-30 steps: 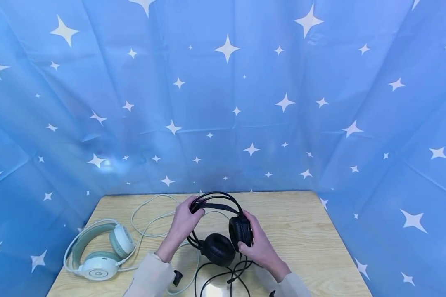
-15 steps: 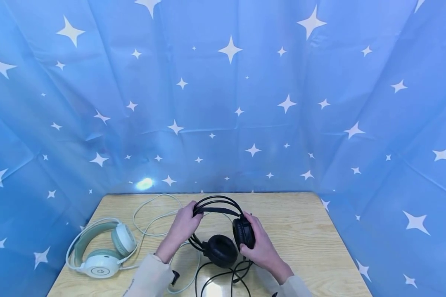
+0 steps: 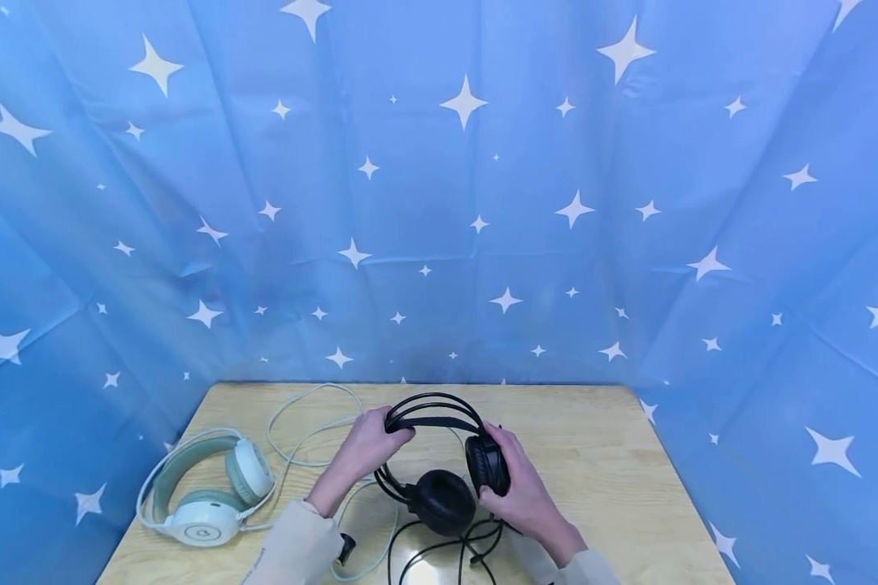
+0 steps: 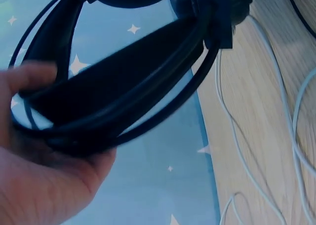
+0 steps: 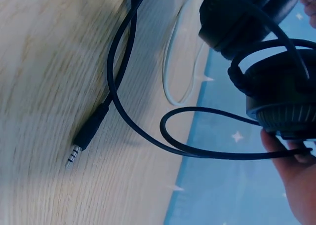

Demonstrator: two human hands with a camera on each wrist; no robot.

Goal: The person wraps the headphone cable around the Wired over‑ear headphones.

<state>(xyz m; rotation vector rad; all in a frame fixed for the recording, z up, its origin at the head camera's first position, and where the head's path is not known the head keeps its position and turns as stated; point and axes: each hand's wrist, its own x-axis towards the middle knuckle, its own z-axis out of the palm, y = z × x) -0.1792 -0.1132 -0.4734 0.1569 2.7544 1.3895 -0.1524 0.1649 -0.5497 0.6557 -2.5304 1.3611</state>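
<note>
A pair of black headphones (image 3: 445, 504) is held up over the near middle of the wooden table. My left hand (image 3: 368, 444) grips the headband at its left side; in the left wrist view the thumb and fingers wrap the padded band (image 4: 118, 82) and its thin outer hoops. The right ear cup (image 3: 487, 465) is held in my right hand (image 3: 523, 486), thumb on the near side. Below the cups hangs a loosely looped black cable (image 3: 475, 536). Its jack plug (image 5: 91, 129) shows in the right wrist view.
White and green headphones (image 3: 208, 522) lie at the table's left, their pale cord (image 3: 293, 459) looped across the wood toward the black pair. A blue star-printed cloth (image 3: 439, 244) stands behind and on both sides of the table (image 3: 593, 463).
In the head view the black headphones and both hands appear slightly lower and further right, but the whole scene shifts right as well. Both hands keep their hold.
</note>
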